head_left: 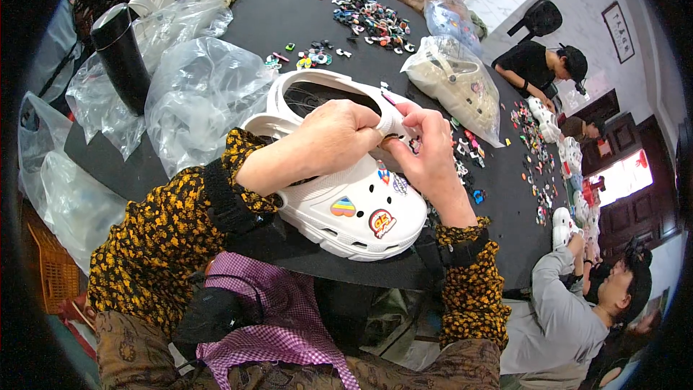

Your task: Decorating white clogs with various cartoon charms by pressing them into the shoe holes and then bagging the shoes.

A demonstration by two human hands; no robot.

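Two white clogs lie close together at the table's near edge. The nearer clog (339, 227) has several colourful charms on its toe, among them a rainbow heart charm (343, 206). Behind it sits the farther clog (323, 76), its opening facing up. My left hand (321, 141) is closed, with curled fingers at the upper of the farther clog; what they pinch is hidden. My right hand (431, 152) grips that same upper between thumb and fingers, next to a few small charms. The fingertips of both hands nearly meet.
Loose charms (364, 20) form a pile at the far side, with more scattered rightward. Clear plastic bags (206, 94) and a black bottle (119, 58) stand left. A bagged beige clog (462, 90) lies right. Several people work around the dark table (253, 22).
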